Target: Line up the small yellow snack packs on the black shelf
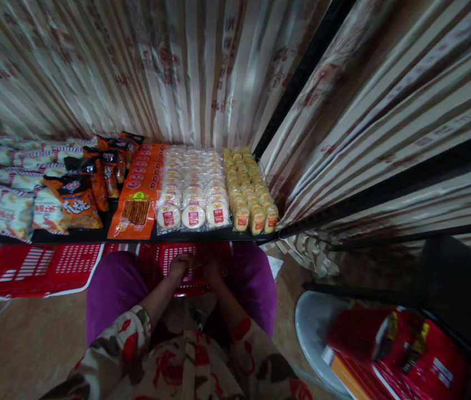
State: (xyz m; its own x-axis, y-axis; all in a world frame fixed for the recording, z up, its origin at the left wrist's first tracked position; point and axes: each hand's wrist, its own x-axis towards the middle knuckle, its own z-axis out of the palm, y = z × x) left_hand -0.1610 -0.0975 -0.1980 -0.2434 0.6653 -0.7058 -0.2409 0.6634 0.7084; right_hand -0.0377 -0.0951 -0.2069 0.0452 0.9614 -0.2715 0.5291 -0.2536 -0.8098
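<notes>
Between the purple-clad knees, my left hand (181,263) and my right hand (211,268) are close together over a red plastic basket (164,258) with a grid of slots. Both hands look closed, fingers drawn in toward each other. Dim light and blur hide whatever may be in them. Just beyond, along the shelf edge, stand rows of white round wrapped cakes (194,215) and small yellow wrapped cakes (257,219). To their left lies a flat orange snack packet (135,191).
Left on the black shelf (81,236) are orange-black snack bags (78,203) and white snack bags (2,208). Another red basket (48,269) sits below. A patterned curtain (202,72) and black posts stand behind. A grey tub (314,333) with red packages (422,355) is at right.
</notes>
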